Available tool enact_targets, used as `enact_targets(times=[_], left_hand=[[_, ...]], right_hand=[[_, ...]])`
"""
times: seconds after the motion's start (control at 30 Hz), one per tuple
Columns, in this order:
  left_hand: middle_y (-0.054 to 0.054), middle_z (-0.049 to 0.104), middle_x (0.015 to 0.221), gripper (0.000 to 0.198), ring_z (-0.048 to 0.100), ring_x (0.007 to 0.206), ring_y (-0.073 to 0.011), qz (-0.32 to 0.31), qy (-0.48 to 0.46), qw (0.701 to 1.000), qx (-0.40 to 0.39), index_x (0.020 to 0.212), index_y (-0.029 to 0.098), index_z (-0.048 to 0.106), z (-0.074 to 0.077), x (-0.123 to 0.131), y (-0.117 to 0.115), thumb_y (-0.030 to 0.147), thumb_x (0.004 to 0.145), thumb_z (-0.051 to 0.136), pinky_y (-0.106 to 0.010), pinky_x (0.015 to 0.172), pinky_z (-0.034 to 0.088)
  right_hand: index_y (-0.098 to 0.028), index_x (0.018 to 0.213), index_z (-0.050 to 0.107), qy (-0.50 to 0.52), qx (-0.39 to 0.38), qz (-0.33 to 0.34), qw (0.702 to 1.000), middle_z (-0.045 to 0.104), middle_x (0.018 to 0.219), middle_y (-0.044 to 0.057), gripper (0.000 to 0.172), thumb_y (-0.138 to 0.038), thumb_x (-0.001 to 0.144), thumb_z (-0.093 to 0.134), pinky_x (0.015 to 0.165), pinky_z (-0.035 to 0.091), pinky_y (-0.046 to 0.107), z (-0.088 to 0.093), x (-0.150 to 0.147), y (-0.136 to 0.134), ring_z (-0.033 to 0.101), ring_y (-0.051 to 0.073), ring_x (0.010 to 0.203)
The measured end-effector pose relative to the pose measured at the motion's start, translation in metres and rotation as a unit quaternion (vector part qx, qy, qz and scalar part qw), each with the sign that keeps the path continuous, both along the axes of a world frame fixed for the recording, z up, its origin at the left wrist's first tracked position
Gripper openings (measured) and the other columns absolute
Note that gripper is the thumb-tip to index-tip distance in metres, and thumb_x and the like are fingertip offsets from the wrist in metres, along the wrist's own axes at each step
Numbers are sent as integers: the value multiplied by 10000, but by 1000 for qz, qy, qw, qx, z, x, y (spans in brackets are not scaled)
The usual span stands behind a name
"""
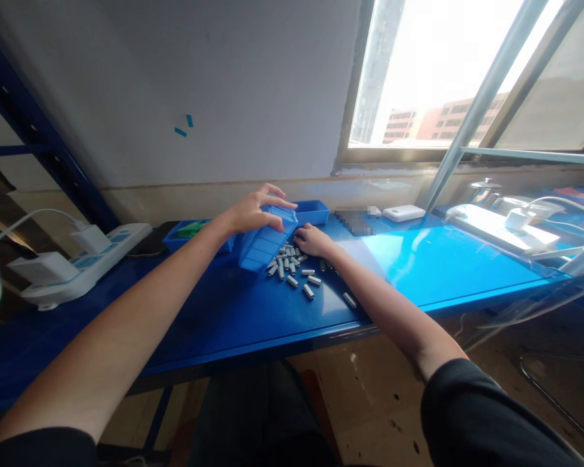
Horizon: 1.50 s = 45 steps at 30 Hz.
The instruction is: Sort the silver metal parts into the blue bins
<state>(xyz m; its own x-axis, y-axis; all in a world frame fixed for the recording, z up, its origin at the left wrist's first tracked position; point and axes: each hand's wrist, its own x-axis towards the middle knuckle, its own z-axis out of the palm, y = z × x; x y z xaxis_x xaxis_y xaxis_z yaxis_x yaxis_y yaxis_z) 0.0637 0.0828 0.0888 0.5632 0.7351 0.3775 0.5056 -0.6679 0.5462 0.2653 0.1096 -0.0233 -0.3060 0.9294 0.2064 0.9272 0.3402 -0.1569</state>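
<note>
My left hand point(260, 211) grips a blue plastic bin point(263, 245) by its upper edge. The bin is tipped on its side, its opening turned toward the right. Beside that opening lies a loose pile of small silver metal cylinders point(292, 259), with several more scattered toward the table's front edge. At the far side of the pile is my right hand point(314, 240), its fingers curled down at the cylinders. Whether a cylinder is between those fingers is hidden.
Behind stands another blue bin point(314, 212); a blue bin with green contents point(189, 230) is at left. Power strips point(85, 266) with plugged-in chargers flank the blue table point(209, 324). A white box-shaped device point(403, 213) lies near the wall below the window.
</note>
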Motion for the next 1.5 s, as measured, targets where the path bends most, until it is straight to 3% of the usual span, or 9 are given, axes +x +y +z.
enact_targets(times=[0.23, 0.4, 0.57, 0.77, 0.87, 0.97, 1.13, 1.3, 1.5], left_hand=[[-12, 611, 1118, 451, 537, 1121, -313, -46, 58, 997, -5, 999, 300, 757, 14, 8, 10, 322, 548, 749, -391, 1005, 431], [-16, 583, 1163, 521, 509, 1161, -310, 6, 11, 1000, 28, 1103, 288, 712, 30, -13, 7, 314, 584, 743, -423, 1036, 404], [-5, 519, 1216, 486, 449, 1213, -284, 79, -91, 990, 73, 1218, 261, 640, 40, -52, 12, 314, 736, 674, -459, 1058, 375], [-44, 369, 1328, 465, 410, 1274, -291, 165, -254, 950, 76, 1198, 263, 650, 4, -55, 47, 314, 741, 718, -415, 1103, 362], [-68, 324, 1332, 476, 351, 1331, -280, 183, -221, 953, 98, 1217, 274, 633, -20, -43, 64, 260, 746, 699, -406, 1164, 262], [-82, 306, 1322, 417, 313, 1355, -274, 190, -205, 953, 115, 1185, 253, 637, -40, -33, 75, 201, 771, 646, -388, 1175, 230], [-97, 394, 1207, 307, 421, 1258, -242, 224, -196, 946, 131, 1092, 214, 593, -66, -29, 87, 127, 802, 540, -416, 1147, 272], [-124, 463, 1177, 283, 489, 1184, -238, 302, -61, 943, 126, 1093, 188, 529, -79, -28, 84, 160, 812, 545, -382, 1084, 360], [-148, 544, 1109, 256, 586, 1050, -290, 372, 95, 918, 99, 1114, 189, 523, -75, -22, 72, 244, 868, 481, -411, 931, 470]], right_hand=[[-173, 1138, 649, 41, 20, 24, 999, 619, 1086, 103, 357, -335, 939, 399, 916, 419, 287, 9, 3, 2, 576, 202, 1017], [-152, 1103, 648, 166, 119, 0, 979, 659, 1042, 84, 380, -347, 964, 354, 913, 407, 268, 34, 22, -13, 580, 176, 1011], [-163, 1067, 652, 122, 107, -2, 987, 674, 1027, 80, 361, -365, 953, 375, 905, 409, 286, 33, 36, -13, 589, 189, 980], [-154, 1367, 457, 29, 130, -32, 991, 507, 1354, 151, 534, -392, 889, 482, 1024, 363, 404, 28, 22, 35, 409, 286, 1276], [-188, 1374, 457, -13, 87, -51, 995, 498, 1378, 135, 568, -463, 878, 481, 1071, 310, 455, 28, 18, 56, 306, 305, 1359], [-162, 1283, 551, -35, 57, -84, 994, 577, 1268, 159, 519, -480, 887, 443, 1066, 301, 465, 23, 21, 63, 395, 318, 1289], [-91, 1186, 602, -39, 92, -140, 985, 598, 1186, 207, 499, -444, 883, 424, 1064, 285, 443, 10, 28, 55, 432, 334, 1231], [-126, 1193, 603, -17, 109, -153, 982, 602, 1183, 180, 484, -445, 865, 444, 1065, 276, 427, 3, 29, 53, 425, 322, 1235], [-126, 1192, 607, 0, 109, -172, 979, 598, 1184, 188, 494, -454, 865, 435, 1068, 262, 431, 4, 31, 52, 435, 325, 1223]])
